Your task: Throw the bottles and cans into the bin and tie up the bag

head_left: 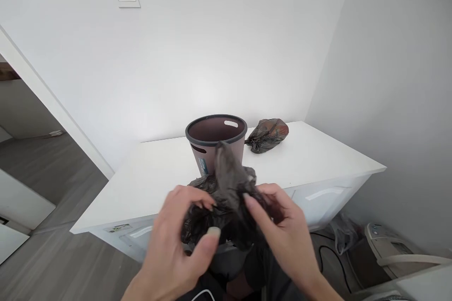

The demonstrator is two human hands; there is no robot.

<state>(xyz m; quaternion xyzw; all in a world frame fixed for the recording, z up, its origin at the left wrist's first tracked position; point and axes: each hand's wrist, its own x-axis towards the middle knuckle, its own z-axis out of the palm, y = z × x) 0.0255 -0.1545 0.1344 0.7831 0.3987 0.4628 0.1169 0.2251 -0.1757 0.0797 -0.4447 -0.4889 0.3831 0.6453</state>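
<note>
A crumpled black plastic bag (233,188) is bunched up between my two hands, in front of the table's near edge. My left hand (180,240) curls its fingers into the left side of the bag, with the thumb set a little apart below. On the other side my right hand (282,225) pinches the bag between thumb and fingers. Just beyond the bag, a mauve-brown trash bin (215,143) with a dark rim and handle slots stands upright on the white table (158,174). The bag hides part of the bin's lower front.
A tied, filled black bag (268,135) lies behind the bin to the right, close to the wall. On the floor at the lower right are a beige appliance (388,244), a black cable (332,254) and clear plastic (342,235). A doorway opens at left.
</note>
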